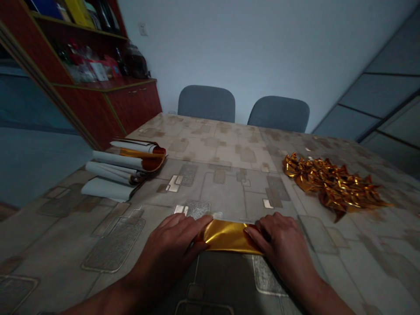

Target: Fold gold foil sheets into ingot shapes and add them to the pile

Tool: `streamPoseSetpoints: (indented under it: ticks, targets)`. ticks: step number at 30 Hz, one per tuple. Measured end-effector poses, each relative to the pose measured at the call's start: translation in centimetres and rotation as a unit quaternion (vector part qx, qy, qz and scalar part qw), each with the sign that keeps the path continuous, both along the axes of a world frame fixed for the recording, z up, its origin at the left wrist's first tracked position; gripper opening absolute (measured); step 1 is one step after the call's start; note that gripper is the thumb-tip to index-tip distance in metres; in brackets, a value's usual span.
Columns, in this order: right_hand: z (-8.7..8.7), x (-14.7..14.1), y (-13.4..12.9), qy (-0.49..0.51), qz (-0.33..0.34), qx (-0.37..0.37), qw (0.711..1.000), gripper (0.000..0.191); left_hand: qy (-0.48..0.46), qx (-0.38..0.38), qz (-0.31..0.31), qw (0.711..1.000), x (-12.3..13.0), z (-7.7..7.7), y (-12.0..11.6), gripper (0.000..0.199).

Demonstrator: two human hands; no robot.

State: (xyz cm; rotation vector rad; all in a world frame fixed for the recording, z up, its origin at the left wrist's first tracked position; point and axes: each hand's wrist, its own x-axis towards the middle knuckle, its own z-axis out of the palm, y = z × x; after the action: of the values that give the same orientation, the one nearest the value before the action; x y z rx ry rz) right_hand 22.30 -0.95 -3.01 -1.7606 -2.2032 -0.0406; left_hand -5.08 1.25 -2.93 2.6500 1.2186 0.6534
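A narrow folded strip of shiny gold foil paper [226, 236] lies crosswise low in the middle of the head view, just above or on the tabletop. My left hand [179, 238] grips its left end, thumb and fingers closed over it. At the other end my right hand [278, 238] pinches the strip, its fingers curled. A thin pale edge shows along the strip's far side. The ends of the strip are hidden under my fingers.
On the left of the patterned table [210, 179] lies a stack of folded white-backed gold paper [114, 175]. A pile of crumpled-looking folded gold foil pieces [331, 181] is on the right. Two grey chairs [206, 103] stand behind, with a wooden cabinet [131, 105] at far left.
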Motion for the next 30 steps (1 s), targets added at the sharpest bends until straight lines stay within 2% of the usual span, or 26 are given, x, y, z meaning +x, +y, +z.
streamPoseSetpoints:
  ticks: [10, 16, 19, 22, 26, 30]
  targets:
    - [0.0, 0.0, 0.3, -0.016, -0.001, 0.001, 1.0, 0.029, 0.022, 0.001, -0.006, 1.0, -0.1, -0.2, 0.3, 0.039]
    - [0.1, -0.1, 0.3, -0.015, -0.007, -0.006, 1.0, 0.027, -0.002, 0.024, 0.003, 1.0, -0.3, 0.0, 0.6, 0.041]
    - [0.2, -0.1, 0.3, -0.013, -0.016, -0.017, 1.0, 0.028, -0.001, 0.069, -0.008, 0.998, 0.0, -0.2, 0.7, 0.032]
    - [0.2, -0.2, 0.4, -0.016, -0.021, -0.018, 0.999, 0.027, 0.007, 0.126, -0.045, 0.991, 0.6, -0.7, 0.6, 0.026]
    - [0.3, -0.3, 0.4, -0.028, -0.023, -0.007, 0.999, 0.027, 0.027, 0.088, -0.134, 0.987, 1.3, -0.9, 0.1, 0.032]
    - [0.4, -0.2, 0.5, -0.032, -0.017, -0.002, 0.999, 0.028, 0.038, 0.05, -0.166, 0.984, 1.4, -0.8, -0.1, 0.035]
